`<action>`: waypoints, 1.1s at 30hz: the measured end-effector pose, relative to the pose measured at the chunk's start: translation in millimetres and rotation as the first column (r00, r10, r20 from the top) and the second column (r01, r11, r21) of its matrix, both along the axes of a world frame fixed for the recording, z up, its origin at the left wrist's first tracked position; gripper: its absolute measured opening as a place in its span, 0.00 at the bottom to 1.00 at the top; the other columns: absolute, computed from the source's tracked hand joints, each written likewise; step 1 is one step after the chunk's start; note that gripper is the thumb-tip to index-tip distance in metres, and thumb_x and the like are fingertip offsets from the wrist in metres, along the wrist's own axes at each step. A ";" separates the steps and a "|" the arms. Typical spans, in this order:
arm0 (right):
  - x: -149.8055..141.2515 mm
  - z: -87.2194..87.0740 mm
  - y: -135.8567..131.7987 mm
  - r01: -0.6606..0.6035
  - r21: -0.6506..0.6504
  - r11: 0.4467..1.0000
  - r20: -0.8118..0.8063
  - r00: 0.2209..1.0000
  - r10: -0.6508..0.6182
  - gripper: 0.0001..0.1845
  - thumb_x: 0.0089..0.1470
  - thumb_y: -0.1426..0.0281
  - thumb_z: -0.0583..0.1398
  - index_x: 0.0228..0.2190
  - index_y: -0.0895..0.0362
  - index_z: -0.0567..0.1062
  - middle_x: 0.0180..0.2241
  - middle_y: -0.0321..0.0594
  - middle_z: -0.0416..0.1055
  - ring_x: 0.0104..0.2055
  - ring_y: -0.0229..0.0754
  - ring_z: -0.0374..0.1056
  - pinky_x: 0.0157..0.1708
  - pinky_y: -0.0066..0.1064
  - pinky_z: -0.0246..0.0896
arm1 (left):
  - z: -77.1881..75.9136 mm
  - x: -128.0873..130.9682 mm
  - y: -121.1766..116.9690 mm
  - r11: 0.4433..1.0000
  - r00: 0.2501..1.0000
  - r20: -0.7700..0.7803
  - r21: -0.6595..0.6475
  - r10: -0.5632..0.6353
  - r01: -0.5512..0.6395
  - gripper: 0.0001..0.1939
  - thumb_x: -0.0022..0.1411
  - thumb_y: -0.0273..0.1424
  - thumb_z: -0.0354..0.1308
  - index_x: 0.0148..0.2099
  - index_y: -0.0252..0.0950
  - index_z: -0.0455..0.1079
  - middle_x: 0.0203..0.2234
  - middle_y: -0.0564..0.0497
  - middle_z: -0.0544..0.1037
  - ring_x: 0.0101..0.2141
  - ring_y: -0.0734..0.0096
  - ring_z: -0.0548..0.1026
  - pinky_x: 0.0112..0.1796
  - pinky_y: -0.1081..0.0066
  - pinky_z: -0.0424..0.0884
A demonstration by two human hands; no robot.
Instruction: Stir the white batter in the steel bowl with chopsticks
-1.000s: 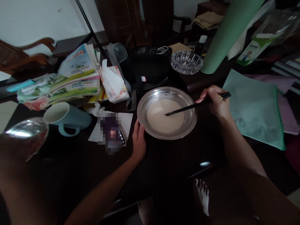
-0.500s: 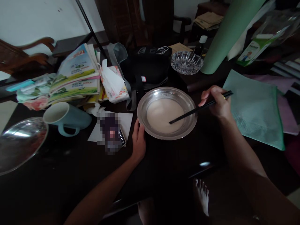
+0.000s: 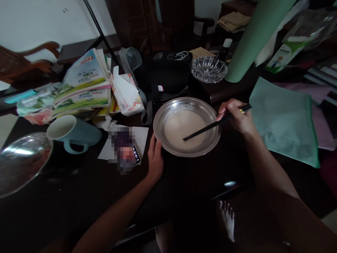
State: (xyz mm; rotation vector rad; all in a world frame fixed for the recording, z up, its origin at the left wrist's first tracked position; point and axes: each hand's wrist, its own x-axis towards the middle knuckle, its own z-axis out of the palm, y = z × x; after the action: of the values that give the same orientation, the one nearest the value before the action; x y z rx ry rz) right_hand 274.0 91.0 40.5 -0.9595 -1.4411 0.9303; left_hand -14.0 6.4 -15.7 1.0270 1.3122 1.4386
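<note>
A shiny metal bowl (image 3: 161, 119) with pale, creamy batter (image 3: 181, 126) stands on the dark table. My right hand (image 3: 237, 117) is closed round dark chopsticks (image 3: 207, 128), whose tips dip into the batter near the bowl's front. My left hand (image 3: 155, 160) rests on the table with its fingers against the bowl's near-left rim, steadying it.
A light blue mug (image 3: 75, 133) and a second metal bowl (image 3: 22, 161) sit at the left. Books (image 3: 84, 84), tissues (image 3: 125, 93), a black bag (image 3: 163, 73), a glass ashtray (image 3: 209, 69), a green roll (image 3: 252, 38) and a green pouch (image 3: 284, 119) crowd the table. A bare foot (image 3: 225, 218) shows below the edge.
The chopsticks' tips have swept through the batter, from the middle toward the right and back to the front middle. My left hand has stayed at the rim.
</note>
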 end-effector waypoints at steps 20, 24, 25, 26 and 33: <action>7.0 -2.4 5.2 0.201 0.062 0.978 -0.040 0.979 -0.199 0.19 0.59 0.55 0.60 0.22 0.52 0.77 0.18 0.35 0.72 0.21 0.38 0.69 0.27 0.34 0.62 | -2.9 0.1 0.5 1.000 1.000 0.010 0.016 -0.009 0.009 0.25 0.67 0.44 0.54 0.63 0.42 0.68 0.62 0.47 0.71 0.65 0.59 0.63 0.66 0.57 0.56; 2.1 0.0 1.3 0.020 0.025 0.999 -0.027 0.999 -0.019 0.18 0.58 0.54 0.61 0.24 0.52 0.79 0.19 0.36 0.74 0.22 0.39 0.70 0.28 0.35 0.63 | -1.6 -0.4 0.3 1.000 1.000 -0.008 0.009 -0.008 0.008 0.25 0.67 0.44 0.54 0.63 0.43 0.68 0.63 0.48 0.70 0.66 0.59 0.62 0.66 0.57 0.55; 0.5 0.9 0.2 -0.019 0.020 1.000 0.020 1.000 0.018 0.18 0.58 0.54 0.61 0.25 0.52 0.80 0.21 0.37 0.76 0.25 0.40 0.72 0.30 0.35 0.64 | -1.5 -0.5 0.3 1.000 1.000 -0.011 0.006 -0.006 0.006 0.25 0.67 0.44 0.54 0.63 0.43 0.68 0.63 0.48 0.70 0.66 0.59 0.62 0.66 0.58 0.55; -0.3 1.7 -0.4 -0.033 0.019 0.999 0.069 0.997 0.031 0.17 0.58 0.55 0.62 0.26 0.53 0.80 0.24 0.38 0.78 0.28 0.39 0.73 0.33 0.34 0.65 | -1.5 -0.5 0.3 1.000 1.000 -0.011 0.004 -0.006 0.006 0.25 0.67 0.44 0.54 0.63 0.43 0.68 0.63 0.48 0.70 0.66 0.59 0.62 0.66 0.58 0.54; 6.1 0.7 4.2 0.219 0.042 0.975 -0.135 0.968 -0.212 0.19 0.56 0.56 0.62 0.20 0.55 0.77 0.15 0.36 0.71 0.20 0.37 0.67 0.25 0.32 0.58 | -4.0 0.5 0.1 1.000 1.000 0.024 0.004 -0.008 0.008 0.25 0.67 0.44 0.54 0.63 0.43 0.67 0.63 0.48 0.70 0.65 0.59 0.63 0.66 0.57 0.56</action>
State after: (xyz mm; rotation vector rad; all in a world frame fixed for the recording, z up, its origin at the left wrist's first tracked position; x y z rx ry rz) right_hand 280.0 95.3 41.3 -0.9747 -1.2204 0.7728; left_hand -13.4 6.5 -19.8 1.0130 1.2871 1.4436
